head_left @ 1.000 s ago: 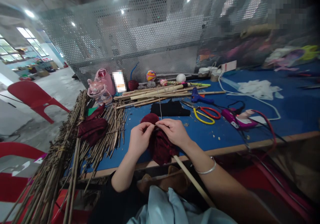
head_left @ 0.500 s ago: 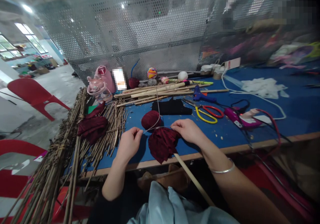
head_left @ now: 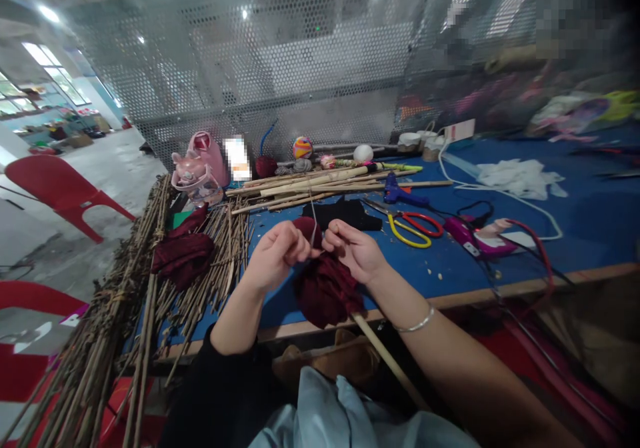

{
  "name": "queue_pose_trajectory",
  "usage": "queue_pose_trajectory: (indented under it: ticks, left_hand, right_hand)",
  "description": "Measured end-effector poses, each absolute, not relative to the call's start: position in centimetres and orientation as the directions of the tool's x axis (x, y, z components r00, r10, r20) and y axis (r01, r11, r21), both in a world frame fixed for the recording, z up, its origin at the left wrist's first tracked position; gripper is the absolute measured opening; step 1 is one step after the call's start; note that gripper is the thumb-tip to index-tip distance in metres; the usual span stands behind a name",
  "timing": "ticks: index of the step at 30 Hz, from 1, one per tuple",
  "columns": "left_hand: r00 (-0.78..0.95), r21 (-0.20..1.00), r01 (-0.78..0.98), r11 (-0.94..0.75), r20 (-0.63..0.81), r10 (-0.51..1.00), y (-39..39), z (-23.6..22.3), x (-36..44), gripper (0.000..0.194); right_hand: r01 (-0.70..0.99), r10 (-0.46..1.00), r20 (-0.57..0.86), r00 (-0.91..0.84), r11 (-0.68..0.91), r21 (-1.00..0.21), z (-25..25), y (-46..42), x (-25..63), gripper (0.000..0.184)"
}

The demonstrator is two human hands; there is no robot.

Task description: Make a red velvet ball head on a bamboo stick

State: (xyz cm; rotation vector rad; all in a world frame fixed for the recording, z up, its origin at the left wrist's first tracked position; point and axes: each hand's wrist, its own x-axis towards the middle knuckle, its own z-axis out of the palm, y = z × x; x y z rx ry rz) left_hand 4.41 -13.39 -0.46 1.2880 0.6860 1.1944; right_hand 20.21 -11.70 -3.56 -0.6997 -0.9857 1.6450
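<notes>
Close together above a dark red cloth bundle, my left hand and my right hand both pinch a thin grey string. The string rises between them toward the back of the table. My fingers partly cover its crossing point, so I cannot tell whether it is knotted. Below the hands the cloth hangs in gathered folds, with a pale wooden stick coming out of it toward my lap. The rounded dark red head of the bundle shows only partly behind my left fingers.
Scissors, a black cloth, a blue glue gun and a purple power strip lie beyond and right of my hands. Thin twigs and another dark red cloth lie left. Sticks run along the back.
Both hands have moved inward and slightly up from either side of the bundle. They now meet over its neck and hide most of the rounded head.
</notes>
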Motion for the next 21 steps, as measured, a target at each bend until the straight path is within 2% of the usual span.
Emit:
queue_pose_trajectory:
  ticks: [2, 4, 7, 9, 17, 19, 21]
  left_hand:
    - [0.174, 0.954, -0.215, -0.207, 0.246, 0.953, -13.0, -1.0, 4.5, 0.055]
    - [0.078, 0.950, -0.051, -0.307, 0.310, 0.948, -12.4, -1.7, 4.5, 0.053]
    - [0.014, 0.907, 0.183, -0.378, 0.382, 0.924, -11.7, -2.7, 4.5, 0.049]
    - [-0.017, 0.897, 0.240, -0.371, 0.386, 0.922, -11.4, -3.3, 4.6, 0.046]
    - [0.005, 0.895, 0.262, -0.360, 0.372, 0.928, -11.0, -4.7, 4.5, 0.041]
    - [-0.003, 0.924, 0.201, -0.326, 0.333, 0.943, -10.8, -4.7, 4.4, 0.042]
    - [-0.020, 0.973, 0.022, -0.229, 0.229, 0.973, -10.4, -4.4, 4.3, 0.045]
  right_hand:
    - [-0.477, 0.956, 0.065, -0.285, -0.083, -0.875, -3.6, -11.7, 20.2, 0.026]
    - [-0.481, 0.954, 0.090, -0.285, -0.061, -0.874, -3.9, -11.6, 20.0, 0.028]
    - [-0.486, 0.956, 0.082, -0.283, -0.069, -0.871, -4.6, -11.4, 19.8, 0.031]
    - [-0.477, 0.957, 0.061, -0.283, -0.086, -0.875, -5.1, -11.3, 19.9, 0.033]
    - [-0.426, 0.957, -0.016, -0.288, -0.143, -0.893, -6.1, -11.1, 21.2, 0.038]
    - [-0.422, 0.956, -0.024, -0.293, -0.152, -0.894, -6.2, -11.0, 21.2, 0.038]
    - [-0.426, 0.958, -0.037, -0.284, -0.161, -0.890, -6.3, -10.9, 21.1, 0.039]
